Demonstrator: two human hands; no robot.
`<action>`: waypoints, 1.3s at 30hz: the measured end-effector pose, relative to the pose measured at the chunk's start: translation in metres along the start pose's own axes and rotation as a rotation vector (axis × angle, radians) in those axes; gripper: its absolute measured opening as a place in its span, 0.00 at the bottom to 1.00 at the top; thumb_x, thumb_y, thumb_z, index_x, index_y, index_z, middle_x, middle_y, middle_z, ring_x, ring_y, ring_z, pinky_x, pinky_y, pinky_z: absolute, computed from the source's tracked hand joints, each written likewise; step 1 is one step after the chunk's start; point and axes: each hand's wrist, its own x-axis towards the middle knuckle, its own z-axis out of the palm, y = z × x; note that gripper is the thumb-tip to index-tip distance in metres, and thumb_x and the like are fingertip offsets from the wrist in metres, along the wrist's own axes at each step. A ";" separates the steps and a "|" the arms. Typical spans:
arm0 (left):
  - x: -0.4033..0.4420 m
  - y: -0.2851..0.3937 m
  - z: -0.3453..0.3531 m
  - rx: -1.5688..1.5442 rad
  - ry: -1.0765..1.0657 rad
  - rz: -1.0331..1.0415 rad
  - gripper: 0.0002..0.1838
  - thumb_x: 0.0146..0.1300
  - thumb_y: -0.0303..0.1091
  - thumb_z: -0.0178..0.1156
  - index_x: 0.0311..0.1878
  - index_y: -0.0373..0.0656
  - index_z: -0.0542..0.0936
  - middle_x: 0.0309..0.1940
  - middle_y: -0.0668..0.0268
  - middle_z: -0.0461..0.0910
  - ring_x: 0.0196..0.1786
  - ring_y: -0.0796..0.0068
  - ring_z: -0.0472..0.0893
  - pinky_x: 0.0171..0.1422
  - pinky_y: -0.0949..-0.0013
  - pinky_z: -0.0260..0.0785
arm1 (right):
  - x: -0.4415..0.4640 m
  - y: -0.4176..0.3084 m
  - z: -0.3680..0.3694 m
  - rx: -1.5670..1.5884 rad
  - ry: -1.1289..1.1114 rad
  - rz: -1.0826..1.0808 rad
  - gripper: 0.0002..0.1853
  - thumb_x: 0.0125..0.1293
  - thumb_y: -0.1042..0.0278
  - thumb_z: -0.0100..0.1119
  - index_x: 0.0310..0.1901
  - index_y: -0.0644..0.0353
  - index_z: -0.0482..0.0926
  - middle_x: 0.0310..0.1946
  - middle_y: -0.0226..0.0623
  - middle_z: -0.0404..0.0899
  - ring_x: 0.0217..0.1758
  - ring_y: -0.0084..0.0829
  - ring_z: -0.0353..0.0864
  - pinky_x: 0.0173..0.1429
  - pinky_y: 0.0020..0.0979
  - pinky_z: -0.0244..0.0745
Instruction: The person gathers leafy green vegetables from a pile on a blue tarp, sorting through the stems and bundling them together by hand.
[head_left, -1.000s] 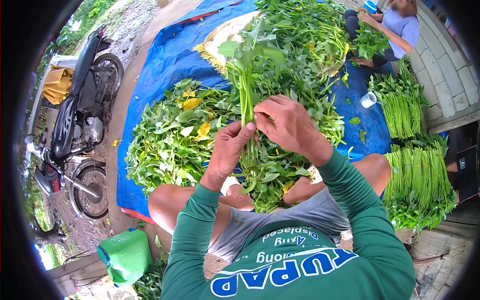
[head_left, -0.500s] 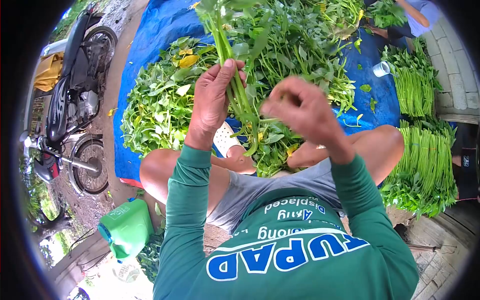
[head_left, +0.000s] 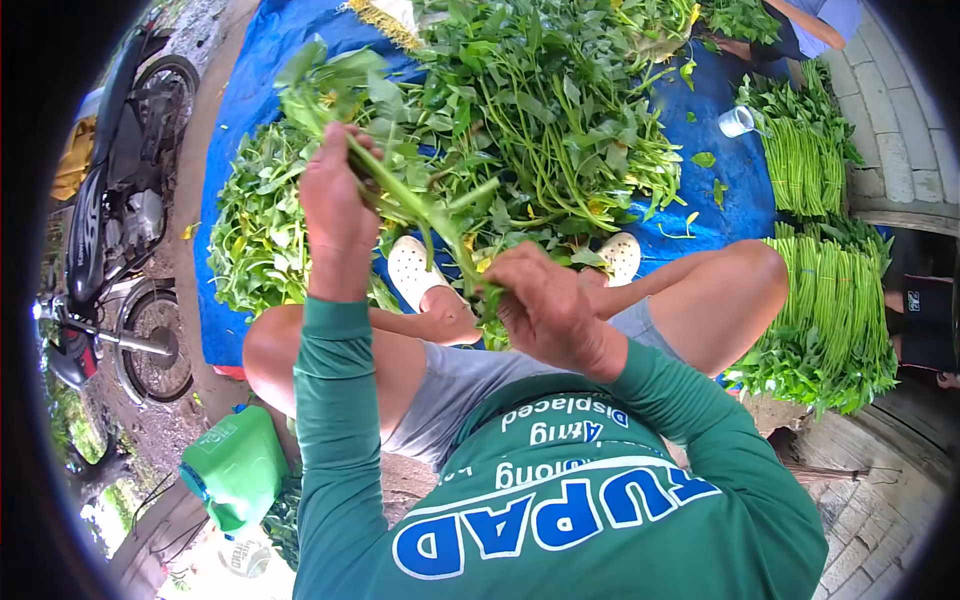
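My left hand [head_left: 340, 195] is closed around a small bunch of green leafy stems [head_left: 405, 195], raised and tilted, with its leaves at the upper left. Its lower end reaches my right hand [head_left: 545, 305], whose fingers are pinched on the stem ends above my lap. Loose leafy greens [head_left: 530, 110] lie in a large heap on the blue tarp [head_left: 735, 180] beyond my hands. Another pile of greens [head_left: 255, 230] lies to the left, partly behind my left forearm.
Tied bundles of stems [head_left: 835, 310] stand at the right near a white cup [head_left: 736, 122]. Another person [head_left: 815, 25] sits at the upper right. A motorcycle [head_left: 115, 210] stands left, above a green jug [head_left: 235, 465]. My feet wear pale clogs [head_left: 410, 272].
My left hand has moved left with the bunch, which now tilts more. My right hand, apart from the stems half a second ago, has come down onto their lower ends.
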 end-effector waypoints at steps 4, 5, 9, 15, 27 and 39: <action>0.015 0.025 -0.020 -0.037 0.101 0.107 0.15 0.84 0.45 0.58 0.52 0.42 0.79 0.39 0.68 0.81 0.42 0.73 0.80 0.50 0.69 0.75 | -0.049 0.024 0.011 -0.080 -0.356 0.211 0.16 0.61 0.79 0.65 0.51 0.64 0.78 0.41 0.48 0.81 0.43 0.54 0.83 0.47 0.48 0.81; 0.016 0.033 -0.022 -0.047 0.115 0.127 0.15 0.84 0.45 0.58 0.52 0.42 0.79 0.39 0.68 0.81 0.42 0.73 0.79 0.51 0.69 0.74 | -0.060 0.037 0.013 -0.129 -0.469 0.270 0.16 0.61 0.75 0.67 0.51 0.63 0.78 0.41 0.48 0.80 0.43 0.55 0.83 0.48 0.50 0.81; 0.004 0.045 -0.007 -0.101 0.144 0.153 0.15 0.82 0.48 0.60 0.50 0.44 0.79 0.36 0.72 0.79 0.38 0.78 0.78 0.40 0.73 0.70 | -0.055 0.101 0.017 -0.130 -0.334 0.519 0.18 0.67 0.67 0.62 0.56 0.63 0.83 0.55 0.54 0.85 0.56 0.59 0.84 0.59 0.51 0.81; -0.017 0.050 0.023 -0.006 0.062 0.037 0.13 0.79 0.43 0.66 0.43 0.44 0.80 0.29 0.72 0.78 0.27 0.84 0.74 0.30 0.81 0.67 | 0.005 0.274 0.030 -0.460 0.100 0.756 0.13 0.70 0.62 0.58 0.45 0.61 0.88 0.50 0.56 0.88 0.55 0.59 0.86 0.61 0.50 0.81; -0.016 0.048 0.027 0.098 0.055 -0.004 0.14 0.77 0.45 0.68 0.43 0.44 0.83 0.26 0.74 0.78 0.25 0.87 0.74 0.29 0.81 0.67 | 0.067 0.292 -0.006 -0.335 -0.024 0.864 0.17 0.67 0.59 0.70 0.51 0.62 0.90 0.47 0.49 0.91 0.49 0.47 0.91 0.56 0.44 0.84; -0.026 0.038 0.044 0.218 -0.089 0.004 0.17 0.77 0.48 0.67 0.35 0.47 0.81 0.24 0.75 0.77 0.24 0.87 0.73 0.29 0.78 0.63 | 0.120 0.173 -0.122 0.061 0.215 0.716 0.41 0.69 0.71 0.69 0.79 0.62 0.57 0.39 0.35 0.88 0.35 0.23 0.82 0.37 0.27 0.78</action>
